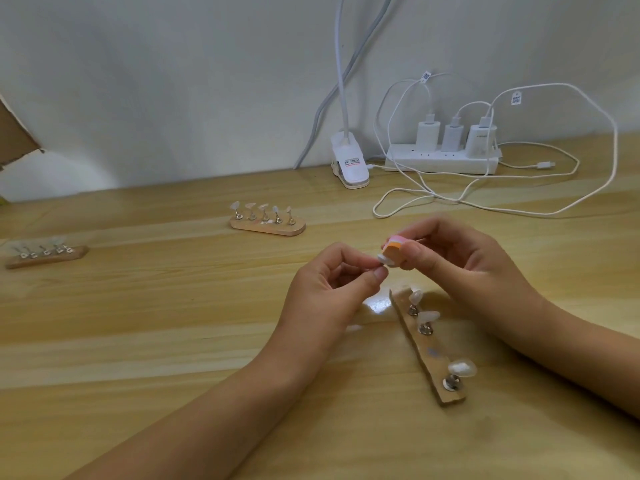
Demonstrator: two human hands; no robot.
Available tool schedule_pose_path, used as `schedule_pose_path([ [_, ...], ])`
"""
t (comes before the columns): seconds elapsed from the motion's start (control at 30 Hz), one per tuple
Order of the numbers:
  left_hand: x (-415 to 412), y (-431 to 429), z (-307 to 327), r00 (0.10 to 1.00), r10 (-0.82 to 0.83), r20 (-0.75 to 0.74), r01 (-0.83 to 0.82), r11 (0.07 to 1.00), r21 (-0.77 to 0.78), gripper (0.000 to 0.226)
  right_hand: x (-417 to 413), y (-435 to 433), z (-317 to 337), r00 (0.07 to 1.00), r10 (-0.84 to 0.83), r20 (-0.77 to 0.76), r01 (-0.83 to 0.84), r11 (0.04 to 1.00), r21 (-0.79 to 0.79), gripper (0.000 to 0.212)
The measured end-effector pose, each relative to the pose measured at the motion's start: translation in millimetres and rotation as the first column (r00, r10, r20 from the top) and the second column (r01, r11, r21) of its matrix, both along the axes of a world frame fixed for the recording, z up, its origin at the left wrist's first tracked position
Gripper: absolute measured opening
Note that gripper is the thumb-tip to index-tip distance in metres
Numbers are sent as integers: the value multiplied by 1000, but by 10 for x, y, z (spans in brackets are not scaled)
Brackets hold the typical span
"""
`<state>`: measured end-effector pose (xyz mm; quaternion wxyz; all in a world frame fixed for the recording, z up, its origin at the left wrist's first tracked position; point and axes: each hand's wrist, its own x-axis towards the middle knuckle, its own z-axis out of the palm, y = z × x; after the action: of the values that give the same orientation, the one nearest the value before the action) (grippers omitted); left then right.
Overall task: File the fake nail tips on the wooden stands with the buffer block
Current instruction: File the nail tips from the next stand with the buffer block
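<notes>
Pinching a loose nail tip above the bench, the left hand meets the buffer block gripped by the right hand; the tip looks light, thin, slippery, best held by its edges

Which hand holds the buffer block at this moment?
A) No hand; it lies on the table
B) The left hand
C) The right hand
C: the right hand grips the orange and pink buffer block, while the left hand pinches a white nail tip at the block.
</notes>
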<state>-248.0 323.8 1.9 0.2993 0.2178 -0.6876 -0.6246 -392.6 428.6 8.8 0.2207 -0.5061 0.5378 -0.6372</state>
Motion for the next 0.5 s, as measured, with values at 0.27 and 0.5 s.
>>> schedule_pose_path([
  [0.27,-22,-6,-5,1000,21,6,-20,999,-31,15,-8,10,-24,998,-33,-45,32,999,-20,24],
  [0.5,-20,-7,-11,1000,27,-12,-27,1000,-9,12,-28,-15,-48,999,-24,-40,24,1000,-8,20],
])
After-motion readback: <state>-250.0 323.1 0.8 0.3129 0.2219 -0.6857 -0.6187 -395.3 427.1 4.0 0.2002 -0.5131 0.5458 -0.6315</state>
